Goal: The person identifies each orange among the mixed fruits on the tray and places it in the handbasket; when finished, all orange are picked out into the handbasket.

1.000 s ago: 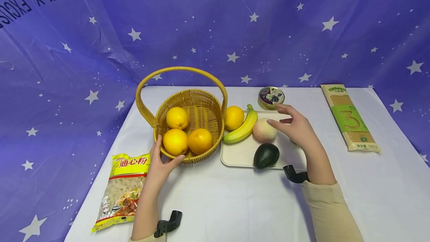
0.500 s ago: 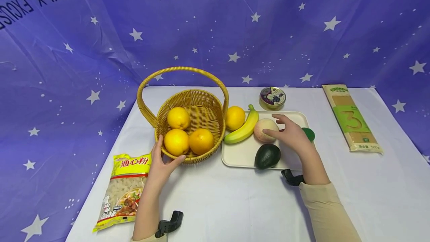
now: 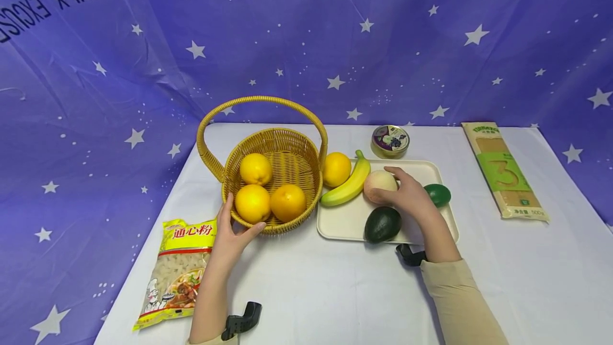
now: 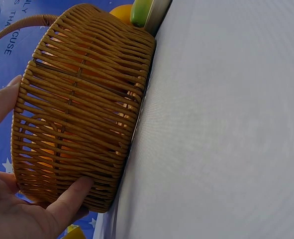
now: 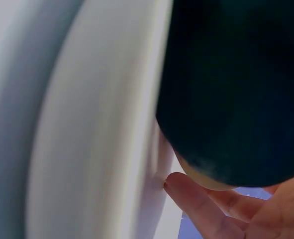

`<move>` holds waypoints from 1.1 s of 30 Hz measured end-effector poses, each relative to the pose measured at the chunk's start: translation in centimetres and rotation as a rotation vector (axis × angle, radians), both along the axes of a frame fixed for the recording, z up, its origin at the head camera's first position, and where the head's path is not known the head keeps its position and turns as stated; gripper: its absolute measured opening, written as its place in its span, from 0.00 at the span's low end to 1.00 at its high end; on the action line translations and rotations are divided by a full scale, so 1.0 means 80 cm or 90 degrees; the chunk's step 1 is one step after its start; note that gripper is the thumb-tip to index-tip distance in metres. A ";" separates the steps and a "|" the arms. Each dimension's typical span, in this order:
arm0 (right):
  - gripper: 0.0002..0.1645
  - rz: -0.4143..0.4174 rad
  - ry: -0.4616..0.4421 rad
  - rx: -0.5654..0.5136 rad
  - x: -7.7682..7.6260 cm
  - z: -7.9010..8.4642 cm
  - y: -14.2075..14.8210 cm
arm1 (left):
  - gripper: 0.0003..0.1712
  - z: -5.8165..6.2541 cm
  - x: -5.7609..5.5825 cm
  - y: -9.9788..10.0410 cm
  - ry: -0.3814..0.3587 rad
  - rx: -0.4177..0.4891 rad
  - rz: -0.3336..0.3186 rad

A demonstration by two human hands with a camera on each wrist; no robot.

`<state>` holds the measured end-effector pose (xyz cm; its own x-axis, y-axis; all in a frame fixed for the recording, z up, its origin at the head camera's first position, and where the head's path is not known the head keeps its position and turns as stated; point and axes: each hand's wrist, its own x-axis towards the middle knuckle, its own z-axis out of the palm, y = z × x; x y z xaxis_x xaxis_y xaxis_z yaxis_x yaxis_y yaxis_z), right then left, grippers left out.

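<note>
My left hand (image 3: 229, 241) holds the near-left side of a wicker basket (image 3: 299, 166); its fingers and thumb are spread along the wall, as the left wrist view shows the basket (image 4: 82, 99) close up. Two oranges (image 3: 252, 204) (image 3: 256, 169) and a darker orange fruit (image 3: 288, 202) lie inside. My right hand (image 3: 411, 193) is round a pale peach (image 3: 378, 185) on a cream tray (image 3: 335, 225). In the right wrist view, a dark avocado (image 5: 236, 89) hides most of the peach (image 5: 206, 180), with my fingertips beside it.
A banana (image 3: 348, 182), another orange (image 3: 337, 169), the avocado (image 3: 382, 224) and a green oval fruit (image 3: 438, 195) are on or by the tray. Behind it stands a round tin (image 3: 390, 140). A pasta bag (image 3: 179, 270) lies left, a noodle pack (image 3: 505, 172) right.
My right hand has come down and leftward from above the tray, and its fingers have closed round the peach. The green fruit has come into sight. My left hand stays at the basket.
</note>
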<state>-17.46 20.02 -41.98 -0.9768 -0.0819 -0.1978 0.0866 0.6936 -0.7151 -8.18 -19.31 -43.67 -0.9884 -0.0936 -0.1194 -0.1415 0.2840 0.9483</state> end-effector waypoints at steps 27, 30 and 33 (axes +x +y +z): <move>0.54 -0.020 0.012 -0.005 0.003 0.003 0.000 | 0.60 -0.001 0.002 0.002 -0.004 0.009 0.000; 0.54 -0.021 0.020 -0.006 0.004 0.005 0.000 | 0.60 -0.001 0.001 0.001 0.001 0.017 0.000; 0.54 -0.024 0.025 -0.010 0.003 0.006 0.001 | 0.59 0.000 0.001 0.002 0.005 0.022 0.000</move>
